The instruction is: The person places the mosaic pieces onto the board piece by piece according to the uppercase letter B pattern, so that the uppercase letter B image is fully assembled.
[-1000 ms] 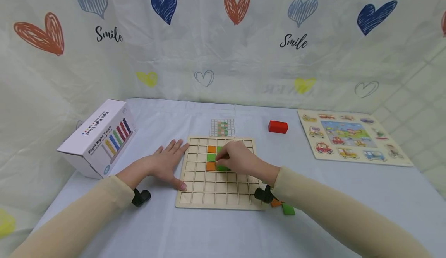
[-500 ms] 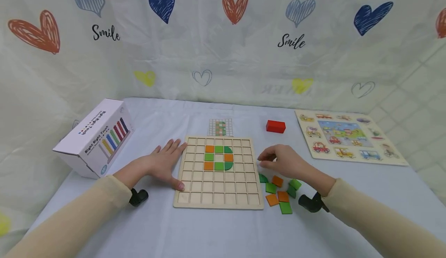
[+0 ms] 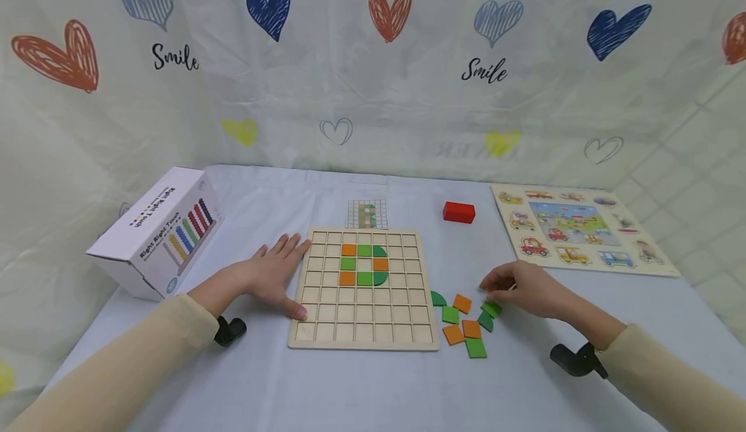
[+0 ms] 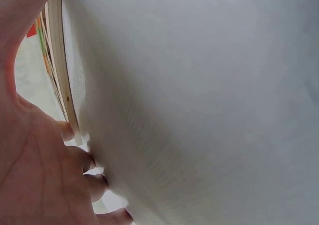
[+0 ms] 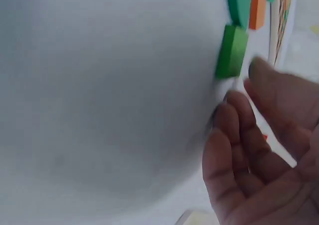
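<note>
Against the grid board (image 3: 364,333), your left hand (image 3: 267,281) lies spread, unclenched. Your right hand (image 3: 529,289), grasping nothing, is just beside a green tile (image 3: 491,309).

The sleeves (image 3: 125,367) are beige, the wrist cameras (image 3: 572,361) black.

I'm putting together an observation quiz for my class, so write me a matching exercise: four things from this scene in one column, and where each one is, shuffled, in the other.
Things
1. left hand
2. right hand
3. red block
4. pattern card

Places
A. close to a loose green tile
B. just beyond the far edge of the grid board
C. at the left edge of the grid board
D. left of the picture puzzle, apart from it

Right pairs: 1-C, 2-A, 3-D, 4-B
</note>
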Demonstrator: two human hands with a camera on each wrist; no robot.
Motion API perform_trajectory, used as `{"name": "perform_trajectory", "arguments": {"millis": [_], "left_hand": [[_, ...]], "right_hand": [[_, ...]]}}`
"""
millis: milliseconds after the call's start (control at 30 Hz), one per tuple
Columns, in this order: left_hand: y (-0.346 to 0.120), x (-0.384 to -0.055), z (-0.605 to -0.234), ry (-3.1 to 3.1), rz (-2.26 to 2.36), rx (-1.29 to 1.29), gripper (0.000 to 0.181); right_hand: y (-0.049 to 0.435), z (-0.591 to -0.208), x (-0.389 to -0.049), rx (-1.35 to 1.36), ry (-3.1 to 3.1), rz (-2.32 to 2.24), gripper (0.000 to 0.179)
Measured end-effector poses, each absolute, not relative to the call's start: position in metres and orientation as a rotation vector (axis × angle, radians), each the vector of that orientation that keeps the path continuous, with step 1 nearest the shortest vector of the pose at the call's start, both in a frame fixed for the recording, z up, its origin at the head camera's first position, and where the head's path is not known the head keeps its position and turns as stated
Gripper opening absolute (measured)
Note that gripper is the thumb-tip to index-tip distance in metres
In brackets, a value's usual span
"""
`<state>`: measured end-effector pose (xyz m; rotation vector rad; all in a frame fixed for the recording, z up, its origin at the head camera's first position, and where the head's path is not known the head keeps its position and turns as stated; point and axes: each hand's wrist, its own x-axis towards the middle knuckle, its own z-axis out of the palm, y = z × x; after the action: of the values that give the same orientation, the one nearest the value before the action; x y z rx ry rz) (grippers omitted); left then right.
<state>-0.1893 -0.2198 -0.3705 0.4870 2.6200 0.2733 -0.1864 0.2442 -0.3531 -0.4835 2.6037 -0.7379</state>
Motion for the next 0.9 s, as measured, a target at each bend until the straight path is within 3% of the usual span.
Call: {"name": "perform_trajectory", "arguments": {"millis": [333,900], "left_hand": [[-0.22,-0.19,-0.371,2.624,0.264,0.481,0.139],[-0.22,-0.191,-0.372,2.623,0.26,0.477,0.139]], "right_hand": [[0.261,-0.358,-0.187,-0.6,2.459,-0.792,0.03],[0.238,-0.36,-0.193,-0.497,2.649,-0.773,0.027]]}}
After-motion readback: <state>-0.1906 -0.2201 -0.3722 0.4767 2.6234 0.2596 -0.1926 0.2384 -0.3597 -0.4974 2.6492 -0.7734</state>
